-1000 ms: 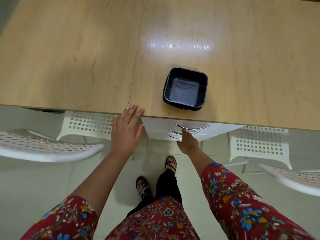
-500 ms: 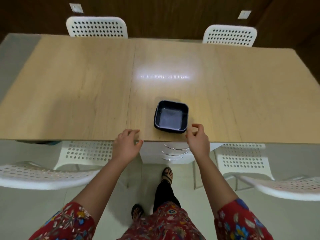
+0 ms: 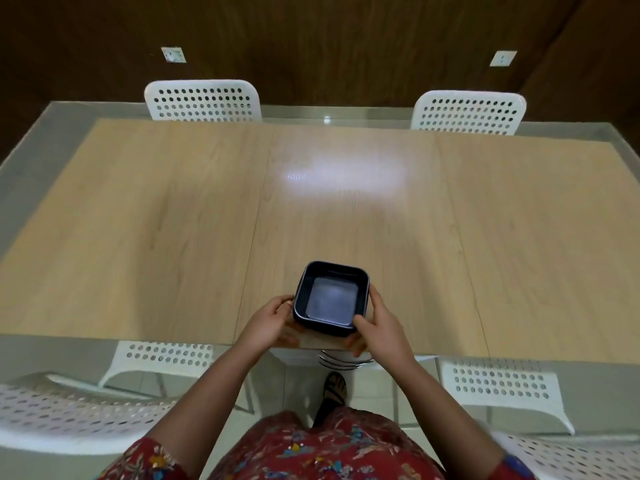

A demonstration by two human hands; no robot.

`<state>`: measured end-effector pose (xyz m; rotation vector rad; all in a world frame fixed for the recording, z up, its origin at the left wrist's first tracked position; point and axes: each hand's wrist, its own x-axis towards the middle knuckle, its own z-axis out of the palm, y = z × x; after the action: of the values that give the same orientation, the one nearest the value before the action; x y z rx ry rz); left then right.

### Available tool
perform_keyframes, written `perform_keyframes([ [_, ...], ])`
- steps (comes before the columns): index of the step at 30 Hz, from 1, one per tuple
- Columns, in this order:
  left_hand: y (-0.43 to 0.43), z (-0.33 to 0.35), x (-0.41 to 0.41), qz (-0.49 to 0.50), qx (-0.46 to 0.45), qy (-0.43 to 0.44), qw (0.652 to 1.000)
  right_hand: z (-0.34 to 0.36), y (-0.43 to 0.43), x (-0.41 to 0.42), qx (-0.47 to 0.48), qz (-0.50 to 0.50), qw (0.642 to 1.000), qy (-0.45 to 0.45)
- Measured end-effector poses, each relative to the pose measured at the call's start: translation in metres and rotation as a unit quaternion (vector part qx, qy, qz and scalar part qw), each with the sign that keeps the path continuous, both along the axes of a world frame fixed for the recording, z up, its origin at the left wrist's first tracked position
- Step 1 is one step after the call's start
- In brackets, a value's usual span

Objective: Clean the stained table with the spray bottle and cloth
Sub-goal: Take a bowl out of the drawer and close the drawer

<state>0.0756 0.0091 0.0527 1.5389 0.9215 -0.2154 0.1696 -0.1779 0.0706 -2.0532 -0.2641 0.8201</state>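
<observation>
- Head camera is looking down on the table (image 3: 166, 220), a long pale wood-grain top in three panels. No stain is showing on it that I can make out, only a bright glare toward the far middle.
- Neither spray bottle nor cloth is appearing anywhere in view.
- A dark square dish (image 3: 330, 299) is occupying the middle panel, right at the table's near edge. Being square, it is offering no long axis to favour.
- Its floor is looking grey and glossy. Whether that is liquid or reflection, I cannot tell.
- The left hand (image 3: 268, 322) is closing its grip on the dish's left wall, and the right hand (image 3: 377, 327) is gripping the right wall and near corner.
- The dish is lying squarely between the hands, so neither is nearer. I am judging that it is being cleared away, and should be kept level in case it holds liquid.
- White perforated chairs (image 3: 202, 100) are standing along both long sides, and a white drawer unit (image 3: 301, 358) is sitting under the near edge.
</observation>
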Motion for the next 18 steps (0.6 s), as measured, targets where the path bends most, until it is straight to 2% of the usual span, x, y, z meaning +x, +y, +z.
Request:
perform_keyframes([
  [3, 0.004, -0.005, 0.008, -0.004, 0.002, 0.011, 1.0, 0.013, -0.004, 0.008, 0.073, -0.032, 0.995, 0.063],
  [7, 0.007, -0.007, 0.019, -0.099, 0.058, 0.0, 0.993, 0.022, -0.016, 0.03, 0.107, -0.1, 0.989, 0.038],
  [9, 0.01, -0.012, 0.027, -0.107, 0.065, -0.01, 0.992, 0.022, -0.022, 0.049, 0.098, -0.126, 0.987, 0.026],
  [12, 0.021, -0.014, 0.044, -0.037, 0.046, -0.03, 0.998, 0.02, -0.026, 0.08, 0.064, -0.138, 0.988, -0.003],
  [18, 0.076, -0.013, 0.089, 0.077, 0.063, -0.061, 0.993, 0.0, -0.017, 0.149, -0.006, -0.144, 0.989, -0.023],
])
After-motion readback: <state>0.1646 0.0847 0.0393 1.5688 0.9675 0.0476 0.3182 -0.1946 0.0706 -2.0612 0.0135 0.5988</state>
